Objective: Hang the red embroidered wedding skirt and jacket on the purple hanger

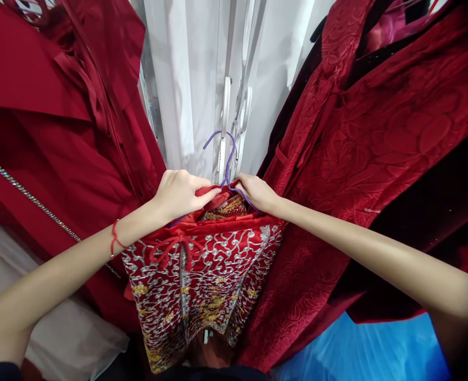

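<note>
A red garment with silver and gold embroidery hangs from a purple hanger in front of me. My left hand is closed on the garment's red top edge at the left shoulder, fingers pinching the cloth. My right hand grips the right shoulder where the hanger's arm runs under the fabric. A red drawstring bow sits at the garment's waistband. A red cord circles my left wrist.
Plain dark red gowns hang at the left, one with a silver chain strap. A textured red robe hangs at the right. White plastic-covered clothing hangs behind. Blue sheeting lies at the lower right, white cloth at the lower left.
</note>
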`<state>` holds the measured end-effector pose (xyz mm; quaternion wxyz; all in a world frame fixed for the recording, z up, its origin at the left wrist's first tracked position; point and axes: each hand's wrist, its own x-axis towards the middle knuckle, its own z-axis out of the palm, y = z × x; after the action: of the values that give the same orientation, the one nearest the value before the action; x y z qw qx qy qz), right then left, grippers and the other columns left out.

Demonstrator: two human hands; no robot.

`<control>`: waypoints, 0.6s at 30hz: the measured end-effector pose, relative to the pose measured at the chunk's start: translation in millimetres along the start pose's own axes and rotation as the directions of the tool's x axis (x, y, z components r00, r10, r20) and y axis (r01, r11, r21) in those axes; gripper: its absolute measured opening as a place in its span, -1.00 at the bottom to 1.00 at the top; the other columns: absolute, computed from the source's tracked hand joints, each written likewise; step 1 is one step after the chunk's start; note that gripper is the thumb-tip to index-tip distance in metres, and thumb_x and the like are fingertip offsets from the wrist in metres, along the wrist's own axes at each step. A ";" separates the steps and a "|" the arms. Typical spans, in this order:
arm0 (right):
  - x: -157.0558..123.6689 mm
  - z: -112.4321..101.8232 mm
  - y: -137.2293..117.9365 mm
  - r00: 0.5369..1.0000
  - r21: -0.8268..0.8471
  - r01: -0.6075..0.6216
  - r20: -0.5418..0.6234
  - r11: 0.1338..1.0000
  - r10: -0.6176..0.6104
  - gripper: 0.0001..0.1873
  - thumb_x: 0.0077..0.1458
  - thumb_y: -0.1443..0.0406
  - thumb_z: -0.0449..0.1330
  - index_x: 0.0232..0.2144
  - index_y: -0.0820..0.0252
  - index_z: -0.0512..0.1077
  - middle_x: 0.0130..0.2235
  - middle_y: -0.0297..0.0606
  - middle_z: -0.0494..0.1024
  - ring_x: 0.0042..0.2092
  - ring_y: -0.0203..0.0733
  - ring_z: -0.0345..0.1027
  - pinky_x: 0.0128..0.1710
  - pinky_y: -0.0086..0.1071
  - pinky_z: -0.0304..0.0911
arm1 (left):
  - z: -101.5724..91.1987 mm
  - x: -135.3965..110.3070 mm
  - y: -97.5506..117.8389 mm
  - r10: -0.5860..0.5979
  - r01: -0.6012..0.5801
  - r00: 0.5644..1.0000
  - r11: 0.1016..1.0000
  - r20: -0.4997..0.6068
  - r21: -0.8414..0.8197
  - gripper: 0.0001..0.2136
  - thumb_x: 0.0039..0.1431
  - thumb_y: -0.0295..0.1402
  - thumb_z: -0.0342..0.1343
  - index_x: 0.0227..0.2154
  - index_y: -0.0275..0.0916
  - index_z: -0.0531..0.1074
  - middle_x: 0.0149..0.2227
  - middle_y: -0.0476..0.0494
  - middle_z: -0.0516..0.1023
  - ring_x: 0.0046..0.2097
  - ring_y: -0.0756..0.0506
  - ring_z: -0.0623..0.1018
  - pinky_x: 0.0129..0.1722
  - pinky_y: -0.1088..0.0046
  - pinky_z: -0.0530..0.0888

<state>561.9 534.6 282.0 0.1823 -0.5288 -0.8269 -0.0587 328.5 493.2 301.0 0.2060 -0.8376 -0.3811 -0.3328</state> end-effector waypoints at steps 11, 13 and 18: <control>4.2 -1.9 5.8 0.968 0.260 -0.011 0.246 0.965 -0.056 -0.85 0.24 0.36 0.08 -0.40 0.22 0.37 -0.45 -0.28 0.48 -0.43 -0.29 0.33 -0.37 -0.43 0.18 | 5.4 -3.6 0.0 0.030 -0.028 0.999 0.996 -0.033 0.081 -0.61 0.27 -0.09 0.06 -0.55 -0.12 0.65 -0.71 -0.09 0.46 -0.59 -0.06 0.38 -0.51 0.38 0.00; 6.9 -3.7 6.7 0.931 0.308 -0.017 0.353 0.951 -0.097 -0.82 0.13 0.31 0.21 -0.50 0.20 0.36 -0.51 -0.34 0.45 -0.44 -0.30 0.32 -0.38 -0.43 0.18 | 5.5 -4.2 -0.5 0.031 -0.028 0.999 0.996 -0.036 0.088 -0.60 0.27 -0.08 0.06 -0.54 -0.11 0.65 -0.72 -0.08 0.44 -0.61 -0.06 0.37 -0.52 0.39 0.00; 13.2 -6.9 3.1 0.794 0.298 -0.140 0.604 0.944 -0.073 -0.83 -0.14 0.27 0.36 -0.54 0.24 0.45 -0.57 -0.39 0.43 -0.45 -0.30 0.29 -0.41 -0.41 0.17 | 5.1 -6.7 -0.9 0.015 -0.010 0.998 0.996 -0.060 0.090 -0.58 0.29 -0.06 0.03 -0.54 -0.11 0.66 -0.72 -0.08 0.45 -0.62 -0.04 0.34 -0.52 0.41 0.00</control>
<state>561.4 545.2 292.9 -0.0063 -0.4965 -0.8297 0.2550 326.6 493.5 292.8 0.2571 -0.8193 -0.3839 -0.3394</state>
